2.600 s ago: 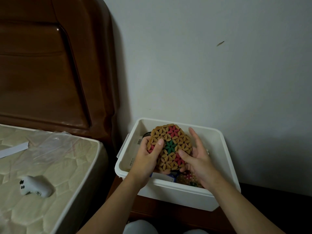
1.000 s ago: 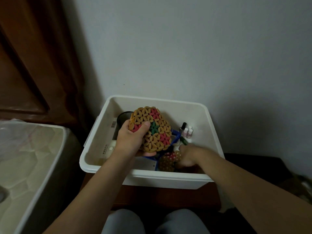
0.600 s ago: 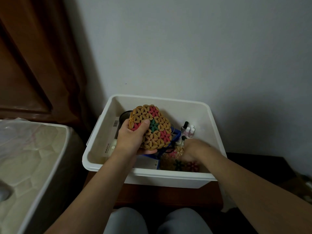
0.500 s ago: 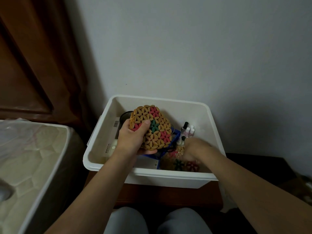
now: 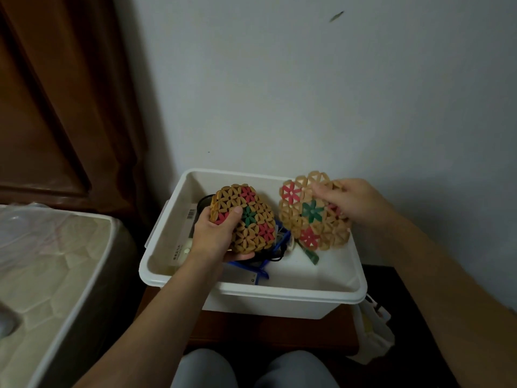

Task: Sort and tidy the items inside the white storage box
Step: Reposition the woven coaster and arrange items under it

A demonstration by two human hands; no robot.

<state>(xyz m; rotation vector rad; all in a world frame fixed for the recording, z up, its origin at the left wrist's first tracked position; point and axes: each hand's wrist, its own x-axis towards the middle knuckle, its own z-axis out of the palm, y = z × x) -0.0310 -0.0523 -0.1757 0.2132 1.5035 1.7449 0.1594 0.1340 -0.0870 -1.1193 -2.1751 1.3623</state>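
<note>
White plastic forms the storage box (image 5: 251,296), which sits on a dark wooden stand (image 5: 268,330) against a pale wall (image 5: 307,93) in the head view. Over the box's left half, the left hand (image 5: 215,236) grips a stack of woven bamboo mats (image 5: 246,219), thumb curled across the front face and fingers wrapped beneath, holding the stack tilted up towards the camera. Over the right half, the right hand (image 5: 352,203) pinches 1 separate woven mat (image 5: 313,211) by its upper right edge, fingers bent round it, so that it hangs nearly upright above the box's back right corner. Both show tan petal weave with red and green flowers. The 2 pieces are just beside each other, not touching.

Down inside the box, a blue item (image 5: 260,268) lies near the front wall, a dark round object (image 5: 205,201) sits by the back left corner, and a white barcode label (image 5: 186,233) runs along the left wall. A quilted mattress (image 5: 42,275) lies beside the stand's left edge, and a wooden headboard (image 5: 56,93) rises behind it. Grey-clad knees (image 5: 251,369) show at the bottom.
</note>
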